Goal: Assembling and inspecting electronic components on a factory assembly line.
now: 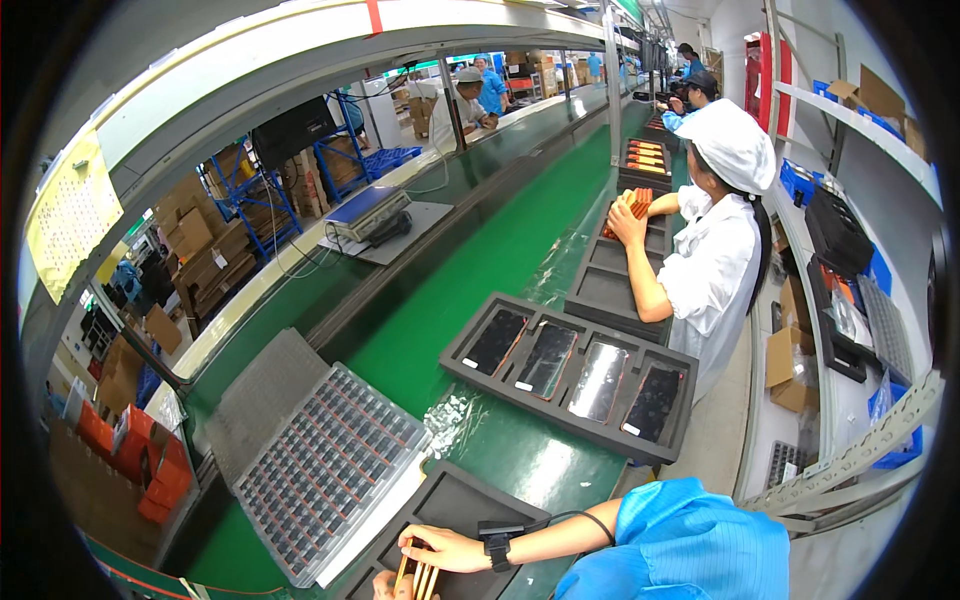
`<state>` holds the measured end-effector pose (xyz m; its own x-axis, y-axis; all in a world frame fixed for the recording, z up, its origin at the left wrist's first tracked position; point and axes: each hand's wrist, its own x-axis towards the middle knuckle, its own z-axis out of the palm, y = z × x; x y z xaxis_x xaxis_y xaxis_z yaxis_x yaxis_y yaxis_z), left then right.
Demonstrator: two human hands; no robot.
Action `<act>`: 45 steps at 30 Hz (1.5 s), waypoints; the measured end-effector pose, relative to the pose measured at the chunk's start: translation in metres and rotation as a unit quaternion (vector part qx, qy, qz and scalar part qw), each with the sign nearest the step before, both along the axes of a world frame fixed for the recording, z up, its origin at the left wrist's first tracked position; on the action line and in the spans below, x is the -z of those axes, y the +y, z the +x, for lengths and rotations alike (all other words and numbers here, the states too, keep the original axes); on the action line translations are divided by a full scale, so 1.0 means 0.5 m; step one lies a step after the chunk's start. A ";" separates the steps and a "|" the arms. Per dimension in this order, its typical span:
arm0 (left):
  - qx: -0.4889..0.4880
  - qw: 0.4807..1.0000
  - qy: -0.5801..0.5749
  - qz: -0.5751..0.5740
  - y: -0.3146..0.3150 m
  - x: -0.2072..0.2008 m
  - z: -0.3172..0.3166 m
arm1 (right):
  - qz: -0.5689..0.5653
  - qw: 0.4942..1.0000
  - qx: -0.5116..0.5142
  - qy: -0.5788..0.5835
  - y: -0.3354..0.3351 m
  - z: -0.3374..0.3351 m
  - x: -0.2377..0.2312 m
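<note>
At the lower edge, my right hand (452,549) is closed over the top of several thin, yellow-edged slabs (424,580) standing side by side, perhaps phones seen edge-on. My left hand (388,588), partly cut off by the frame, grips the same slabs from the left. Beneath my hands lies a dark foam tray (465,492). A black strap with a small device and a cable circles my right wrist. Just left of that tray, a clear compartment tray (330,460) holds rows of small dark parts with reddish strips.
Beyond, a black foam tray (450,365) holds several phones (600,380) on the green conveyor belt (440,310). A co-worker in white (715,230) grips orange pieces over stacked trays (605,285). A scale (368,214) stands across the belt; shelves (800,330) line the right.
</note>
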<state>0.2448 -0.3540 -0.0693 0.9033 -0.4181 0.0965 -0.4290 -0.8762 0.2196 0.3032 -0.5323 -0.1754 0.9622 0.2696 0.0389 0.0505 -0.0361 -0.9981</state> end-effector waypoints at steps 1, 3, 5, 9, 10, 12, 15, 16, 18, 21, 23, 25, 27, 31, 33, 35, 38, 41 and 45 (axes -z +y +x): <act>0.013 0.998 -0.057 -0.026 0.009 0.013 -0.003 | 0.001 1.000 -0.006 0.004 0.005 0.007 0.016; -0.076 0.995 -0.011 -0.063 -0.016 -0.023 -0.020 | -0.003 0.999 -0.006 -0.044 0.012 0.007 0.036; -0.112 0.991 -0.007 -0.075 -0.023 -0.018 -0.036 | 0.011 0.999 -0.001 -0.050 0.015 0.000 0.043; -0.176 0.955 -0.135 -0.194 -0.013 0.079 -0.074 | 0.022 0.999 -0.021 -0.027 0.009 -0.022 0.046; -0.178 0.931 -0.204 -0.245 -0.014 0.108 -0.080 | 0.022 0.999 -0.034 -0.011 0.006 -0.026 0.047; -0.198 0.908 -0.226 -0.293 -0.029 0.128 -0.087 | 0.021 0.999 -0.039 -0.004 0.003 -0.027 0.051; -0.241 0.893 -0.215 -0.314 -0.029 0.146 -0.086 | 0.019 0.998 -0.044 -0.034 0.003 -0.021 0.039; -0.235 0.893 -0.199 -0.329 -0.025 0.150 -0.083 | 0.007 0.998 -0.041 -0.049 -0.004 -0.018 0.015; -0.221 0.897 -0.173 -0.342 -0.013 0.151 -0.078 | -0.005 0.979 0.009 -0.203 -0.043 0.006 -0.088; -0.212 0.881 -0.156 -0.392 -0.011 0.169 -0.069 | 0.098 0.944 0.024 -0.315 -0.162 -0.006 -0.377; -0.203 0.886 -0.161 -0.384 -0.013 0.165 -0.061 | 0.110 0.920 0.035 -0.375 -0.227 -0.044 -0.536; -0.236 0.869 -0.146 -0.410 0.014 0.154 -0.074 | 0.106 0.824 -0.088 -0.549 -0.292 0.034 -0.552; -0.235 0.842 -0.138 -0.465 -0.005 0.243 -0.016 | 0.070 0.654 -0.155 -0.737 -0.365 0.064 -0.614; -0.231 0.861 -0.180 -0.415 -0.002 0.164 -0.077 | 0.135 0.712 -0.114 -0.680 -0.292 0.038 -0.706; -0.172 0.896 -0.197 -0.359 0.002 0.177 -0.061 | 0.140 0.716 -0.108 -0.675 -0.278 0.044 -0.712; -0.170 0.899 -0.203 -0.349 -0.004 0.180 -0.053 | 0.140 0.724 -0.102 -0.667 -0.258 0.059 -0.720; -0.167 0.898 -0.213 -0.346 0.026 0.188 -0.076 | 0.120 0.757 -0.080 -0.637 -0.200 0.069 -0.717; -0.158 0.906 -0.209 -0.331 0.014 0.185 -0.071 | 0.071 0.773 -0.049 -0.628 -0.196 0.049 -0.720; -0.161 0.906 -0.208 -0.332 0.015 0.172 -0.066 | 0.053 0.763 -0.041 -0.642 -0.169 0.031 -0.729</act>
